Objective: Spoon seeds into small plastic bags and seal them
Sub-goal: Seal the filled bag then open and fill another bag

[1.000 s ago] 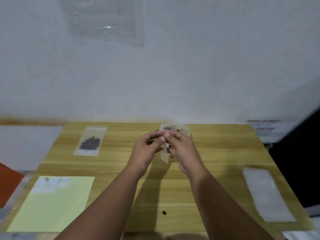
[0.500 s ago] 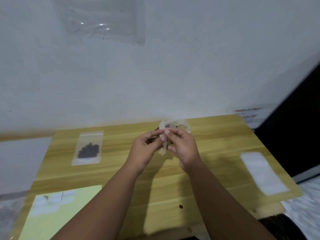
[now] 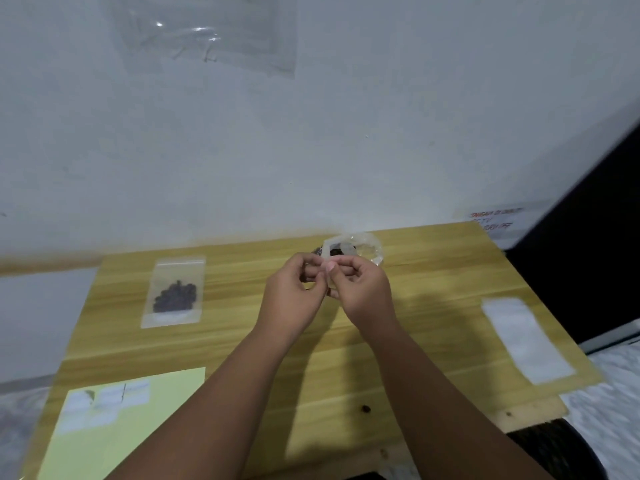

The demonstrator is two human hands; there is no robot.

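My left hand [image 3: 294, 296] and my right hand [image 3: 360, 289] meet above the middle of the wooden table [image 3: 415, 341], fingertips pinched together on a small clear plastic bag [image 3: 329, 265] that is mostly hidden between them. Just behind the hands sits a clear container [image 3: 360, 249] with dark seeds in it. A filled bag of dark seeds [image 3: 175, 292] lies flat at the back left of the table. One loose seed [image 3: 365, 408] lies near the front edge.
A stack of white empty bags [image 3: 523, 337] lies at the right side of the table. A pale yellow sheet with white labels [image 3: 117, 420] covers the front left corner. A white wall rises directly behind the table.
The camera view has tilted and swung right. Both hands stay pinched together on the small bag, which now hangs less visibly below the fingers.
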